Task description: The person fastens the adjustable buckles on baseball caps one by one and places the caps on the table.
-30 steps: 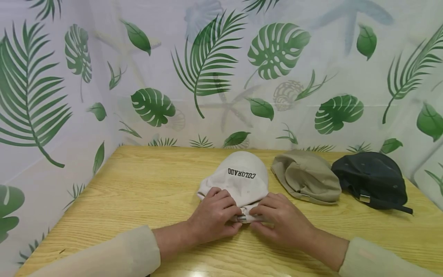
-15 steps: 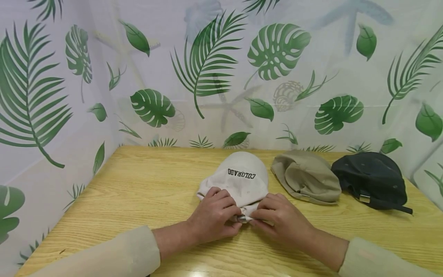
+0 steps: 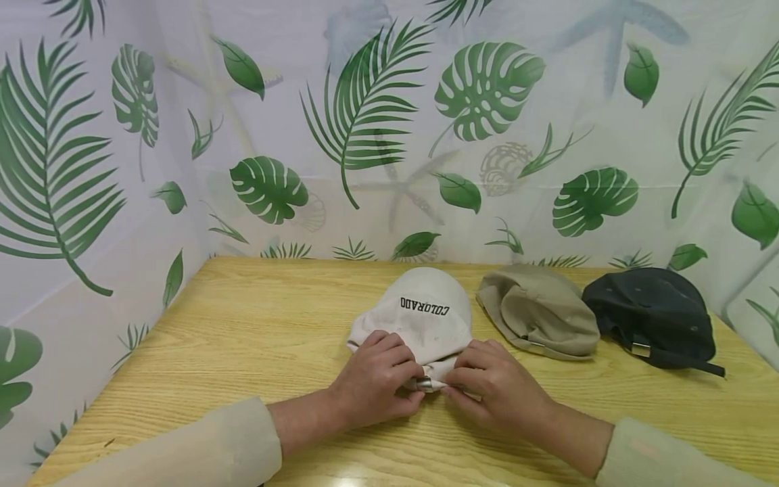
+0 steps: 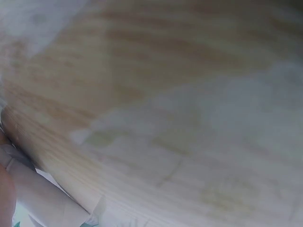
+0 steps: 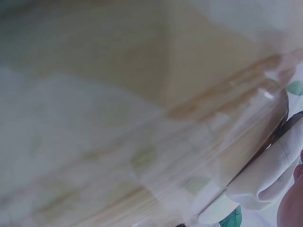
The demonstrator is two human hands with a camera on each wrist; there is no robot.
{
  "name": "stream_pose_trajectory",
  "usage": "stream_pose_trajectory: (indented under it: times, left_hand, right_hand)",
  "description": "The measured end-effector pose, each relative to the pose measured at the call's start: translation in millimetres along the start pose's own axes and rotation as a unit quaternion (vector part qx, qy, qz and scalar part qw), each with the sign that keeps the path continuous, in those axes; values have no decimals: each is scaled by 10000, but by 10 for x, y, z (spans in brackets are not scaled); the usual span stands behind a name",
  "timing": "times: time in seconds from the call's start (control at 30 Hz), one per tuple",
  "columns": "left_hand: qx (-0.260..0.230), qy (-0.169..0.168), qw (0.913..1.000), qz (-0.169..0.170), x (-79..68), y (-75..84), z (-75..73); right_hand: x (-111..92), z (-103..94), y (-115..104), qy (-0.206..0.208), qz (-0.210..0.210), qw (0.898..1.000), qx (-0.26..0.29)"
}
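A white cap (image 3: 426, 325) with upside-down COLORADO lettering sits on the table, its back strap toward me. My left hand (image 3: 377, 375) grips the strap end beside a small metal buckle (image 3: 424, 385), fingers curled over the top and thumb below. From the other side, my right hand (image 3: 496, 379) pinches the white strap (image 3: 439, 384) just right of the buckle. The fingers hide both ends of the strap. In the right wrist view, pale fabric (image 5: 265, 184) shows next to a bit of the hand at the lower right edge.
To the right of the white cap lies a crumpled khaki cap (image 3: 538, 311), and beyond it a black cap (image 3: 651, 318) with its strap end sticking out. All rest on a wooden table (image 3: 262, 318). A leaf-printed curtain (image 3: 365, 223) closes off the back and sides.
My right fingertips have drawn back slightly to the right along the strap, so more of the buckle shows. The left hand and the cap have hardly moved.
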State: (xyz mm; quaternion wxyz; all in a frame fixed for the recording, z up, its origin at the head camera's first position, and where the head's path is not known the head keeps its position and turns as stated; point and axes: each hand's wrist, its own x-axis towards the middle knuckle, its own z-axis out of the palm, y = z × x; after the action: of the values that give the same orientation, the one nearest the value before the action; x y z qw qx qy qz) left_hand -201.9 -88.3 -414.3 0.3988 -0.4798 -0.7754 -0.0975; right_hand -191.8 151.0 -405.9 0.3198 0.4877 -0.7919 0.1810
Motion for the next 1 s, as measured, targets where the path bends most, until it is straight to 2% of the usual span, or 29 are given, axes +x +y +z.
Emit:
stream_pose_trajectory:
  times: [0.33, 0.53, 0.7, 1.0]
  left_hand:
    - [-270, 57, 9996, 33, 4, -9, 17]
    - [-252, 81, 9996, 122, 8, -17, 22]
    - [-170, 50, 9998, 102, 10, -9, 17]
    - [-41, 55, 10000, -10, 10, -5, -3]
  right_hand:
    - [1, -13, -33, -349, 427, 9985, -32]
    - [6, -9, -24, -487, 326, 9983, -19]
    - [11, 0, -19, -381, 162, 9991, -41]
    - [8, -20, -31, -365, 171, 9991, -97]
